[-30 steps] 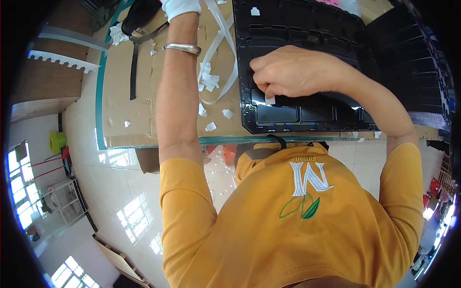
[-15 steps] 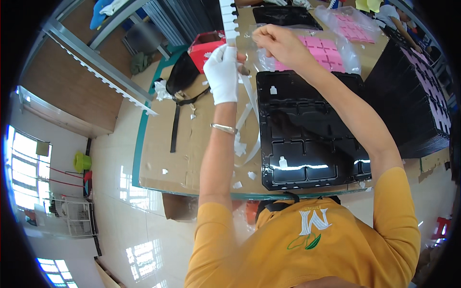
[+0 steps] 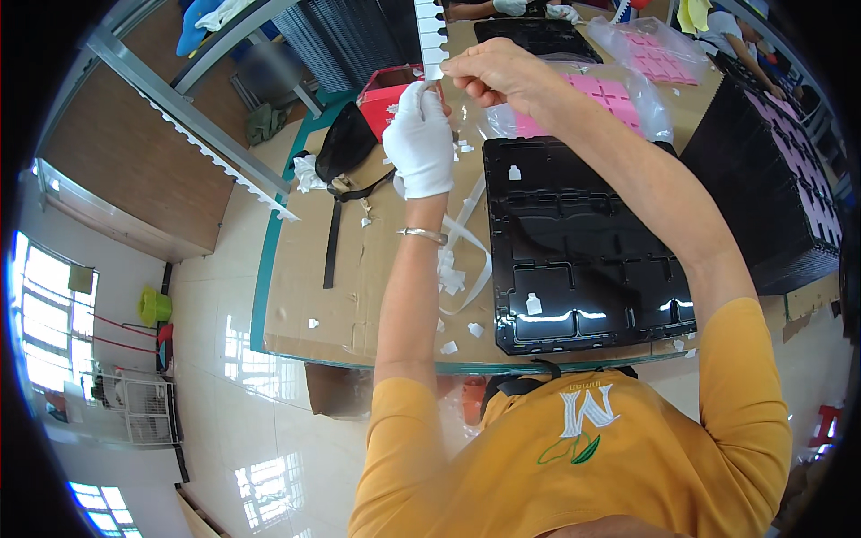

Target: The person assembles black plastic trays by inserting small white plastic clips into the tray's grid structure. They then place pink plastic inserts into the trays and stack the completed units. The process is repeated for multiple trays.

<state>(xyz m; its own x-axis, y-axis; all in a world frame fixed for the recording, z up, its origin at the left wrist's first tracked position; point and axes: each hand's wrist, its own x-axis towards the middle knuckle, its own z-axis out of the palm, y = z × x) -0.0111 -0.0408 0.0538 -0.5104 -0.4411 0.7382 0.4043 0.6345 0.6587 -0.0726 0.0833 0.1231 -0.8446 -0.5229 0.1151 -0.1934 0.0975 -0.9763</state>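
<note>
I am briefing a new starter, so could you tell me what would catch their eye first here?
First, the two raised hands at top centre: the white-gloved left hand and the bare right hand together hold a white notched strip. Below them, a glossy black compartment tray lies on the cardboard-covered table, with pink sheets in clear bags beyond.

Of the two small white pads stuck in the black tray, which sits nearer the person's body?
The white pad in the black tray's near-left compartment; the other pad sits at the far-left corner.

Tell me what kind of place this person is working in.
Probably a small factory or assembly workshop. A black moulded tray lies on a cardboard-covered workbench, more black trays are stacked at the right, and both hands hold a white sticker strip.
</note>
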